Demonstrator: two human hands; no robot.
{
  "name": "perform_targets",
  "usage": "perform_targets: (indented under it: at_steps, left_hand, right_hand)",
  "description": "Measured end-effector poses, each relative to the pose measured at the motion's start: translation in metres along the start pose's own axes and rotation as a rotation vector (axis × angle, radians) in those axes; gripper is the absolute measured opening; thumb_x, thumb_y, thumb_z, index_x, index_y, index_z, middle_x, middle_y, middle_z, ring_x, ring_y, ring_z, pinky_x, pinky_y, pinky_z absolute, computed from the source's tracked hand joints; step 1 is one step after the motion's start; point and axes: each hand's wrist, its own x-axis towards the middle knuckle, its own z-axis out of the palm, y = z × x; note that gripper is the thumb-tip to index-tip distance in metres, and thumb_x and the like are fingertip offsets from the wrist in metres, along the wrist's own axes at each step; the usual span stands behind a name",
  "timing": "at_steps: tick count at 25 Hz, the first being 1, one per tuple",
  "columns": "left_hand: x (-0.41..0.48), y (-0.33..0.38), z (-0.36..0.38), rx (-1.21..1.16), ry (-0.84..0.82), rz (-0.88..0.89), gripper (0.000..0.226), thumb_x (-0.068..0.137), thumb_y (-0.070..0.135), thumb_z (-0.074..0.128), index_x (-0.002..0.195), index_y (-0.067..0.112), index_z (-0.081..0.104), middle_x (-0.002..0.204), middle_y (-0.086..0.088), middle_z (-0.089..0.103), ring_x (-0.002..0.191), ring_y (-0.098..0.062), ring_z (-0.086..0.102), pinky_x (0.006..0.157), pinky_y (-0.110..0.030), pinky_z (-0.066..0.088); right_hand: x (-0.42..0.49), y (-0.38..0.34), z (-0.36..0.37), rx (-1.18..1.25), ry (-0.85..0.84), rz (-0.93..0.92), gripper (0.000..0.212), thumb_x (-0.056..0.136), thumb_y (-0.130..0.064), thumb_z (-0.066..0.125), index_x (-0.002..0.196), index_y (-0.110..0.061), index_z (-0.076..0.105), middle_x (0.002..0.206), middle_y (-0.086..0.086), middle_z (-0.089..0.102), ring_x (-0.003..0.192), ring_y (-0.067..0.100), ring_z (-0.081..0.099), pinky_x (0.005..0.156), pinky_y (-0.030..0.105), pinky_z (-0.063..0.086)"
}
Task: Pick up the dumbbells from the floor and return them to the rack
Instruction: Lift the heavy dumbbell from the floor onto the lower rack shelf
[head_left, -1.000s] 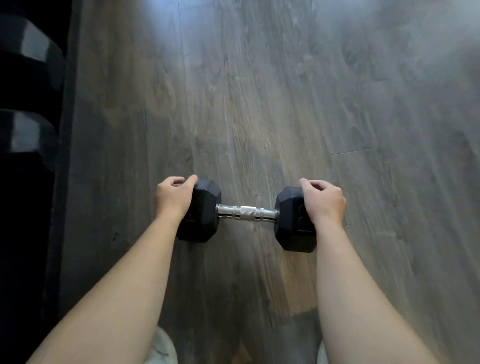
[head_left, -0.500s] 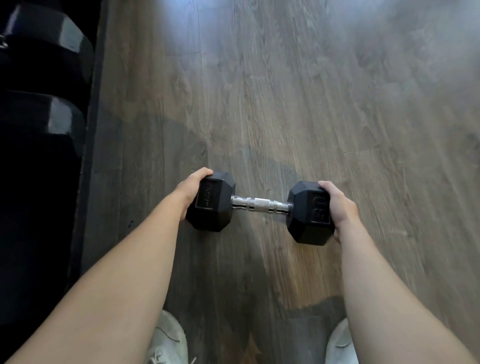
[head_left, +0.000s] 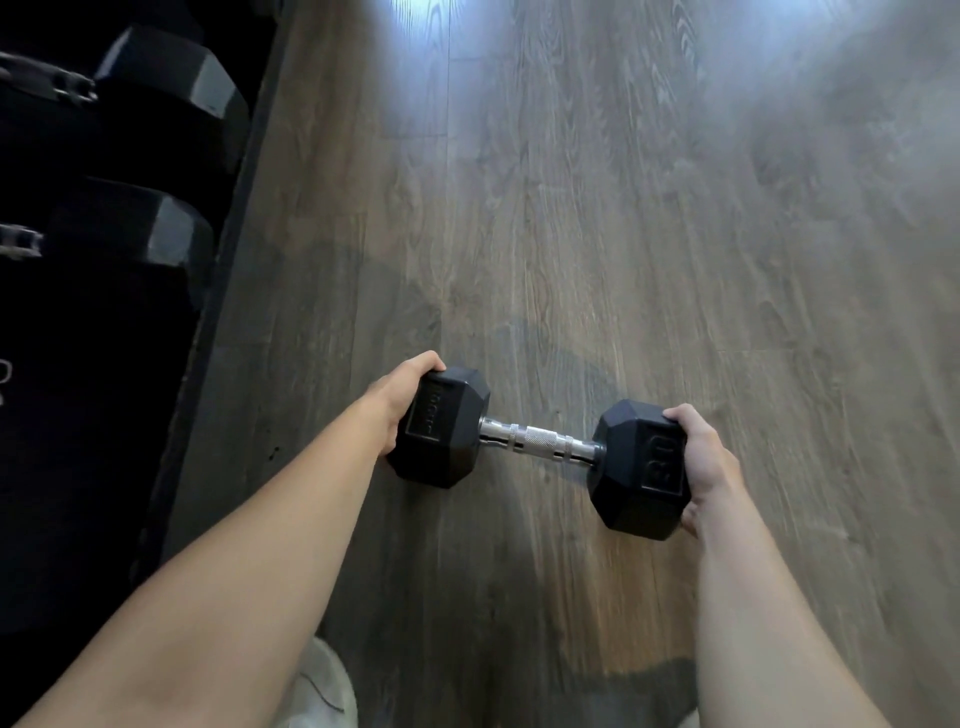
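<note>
A black hex dumbbell (head_left: 540, 441) with a chrome knurled handle is held crosswise in front of me, above the wood floor. My left hand (head_left: 402, 389) cups its left head from the outer end. My right hand (head_left: 701, 467) grips the outer end of its right head, which bears a raised number. The dark rack (head_left: 130, 415) runs down the left side of the view, with two black hex dumbbells (head_left: 171, 88) (head_left: 140, 239) resting on it.
Grey-brown wood plank floor (head_left: 623, 208) fills the middle and right. My white shoes (head_left: 322, 686) show at the bottom edge. The rack's dark front edge (head_left: 228, 260) runs diagonally beside the floor on the left.
My hands shifted from the tops of the dumbbell heads to their outer ends. The view has swung left, so more of the rack and its dumbbells shows.
</note>
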Motion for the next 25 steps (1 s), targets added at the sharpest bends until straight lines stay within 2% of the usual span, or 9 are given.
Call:
perform_targets:
  at_steps: [3,5,7,13,18,20,22,23,25]
  left_hand:
    - [-0.008,-0.001,-0.013,-0.023,0.036,-0.009,0.027,0.075,0.043,0.066,0.079,0.017,0.062,0.068,-0.006,0.063,0.059,-0.025,0.06,0.058,-0.029,0.046]
    - [-0.026,0.005,-0.029,-0.03,0.07,-0.016,0.027,0.074,0.044,0.066,0.07,0.018,0.06,0.06,-0.003,0.06,0.054,-0.024,0.057,0.059,-0.029,0.046]
    - [-0.054,0.02,-0.055,-0.051,0.119,0.012,0.028,0.074,0.045,0.065,0.064,0.019,0.058,0.055,-0.001,0.058,0.051,-0.023,0.056,0.058,-0.029,0.046]
    - [-0.167,0.073,-0.148,-0.104,0.339,0.14,0.03,0.061,0.052,0.07,0.064,0.023,0.06,0.061,0.001,0.061,0.052,-0.021,0.061,0.056,-0.03,0.05]
    - [-0.248,0.096,-0.236,-0.17,0.518,0.22,0.028,0.074,0.045,0.066,0.065,0.019,0.063,0.061,-0.005,0.061,0.054,-0.023,0.058,0.052,-0.027,0.047]
    - [-0.259,0.093,-0.266,-0.186,0.589,0.243,0.027,0.079,0.04,0.066,0.067,0.016,0.063,0.064,-0.008,0.061,0.057,-0.024,0.057,0.051,-0.026,0.045]
    - [-0.262,0.085,-0.304,-0.19,0.656,0.249,0.026,0.079,0.038,0.066,0.072,0.013,0.064,0.07,-0.01,0.061,0.064,-0.026,0.057,0.055,-0.03,0.043]
    - [-0.262,0.08,-0.321,-0.203,0.689,0.241,0.027,0.08,0.038,0.066,0.072,0.012,0.063,0.071,-0.01,0.061,0.065,-0.026,0.056,0.056,-0.031,0.042]
    - [-0.259,0.069,-0.353,-0.23,0.725,0.247,0.027,0.084,0.034,0.065,0.069,0.012,0.06,0.071,-0.009,0.057,0.064,-0.024,0.053,0.056,-0.031,0.04]
  right_hand:
    - [-0.012,-0.002,0.011,0.033,-0.008,0.001,0.029,0.07,-0.033,0.074,0.088,-0.011,0.067,0.08,0.01,0.069,0.068,0.03,0.067,0.062,0.039,0.056]
    - [-0.026,-0.009,0.023,0.025,-0.05,0.011,0.026,0.073,-0.032,0.074,0.087,-0.011,0.067,0.078,0.01,0.068,0.067,0.03,0.066,0.06,0.038,0.055]
    - [-0.052,-0.024,0.041,0.018,-0.124,0.026,0.026,0.074,-0.033,0.072,0.087,-0.011,0.067,0.077,0.009,0.067,0.064,0.029,0.065,0.057,0.035,0.054]
    - [-0.14,-0.079,0.11,-0.051,-0.34,-0.025,0.029,0.075,-0.038,0.07,0.091,-0.014,0.066,0.079,0.008,0.065,0.06,0.027,0.062,0.049,0.029,0.05]
    - [-0.215,-0.087,0.194,-0.124,-0.508,-0.037,0.035,0.074,-0.042,0.067,0.092,-0.012,0.068,0.087,0.009,0.067,0.064,0.028,0.064,0.048,0.026,0.047]
    - [-0.233,-0.075,0.224,-0.147,-0.549,-0.038,0.036,0.075,-0.043,0.067,0.091,-0.01,0.068,0.087,0.013,0.069,0.068,0.03,0.066,0.048,0.027,0.046]
    - [-0.247,-0.053,0.262,-0.158,-0.598,-0.025,0.039,0.071,-0.046,0.068,0.087,-0.011,0.071,0.088,0.015,0.07,0.072,0.034,0.07,0.049,0.032,0.052]
    - [-0.253,-0.04,0.28,-0.173,-0.603,-0.017,0.042,0.066,-0.05,0.068,0.084,-0.012,0.072,0.089,0.015,0.071,0.075,0.036,0.071,0.054,0.039,0.057]
    - [-0.262,-0.017,0.314,-0.216,-0.611,-0.013,0.052,0.054,-0.06,0.066,0.079,-0.014,0.074,0.09,0.014,0.073,0.081,0.039,0.071,0.073,0.051,0.06]
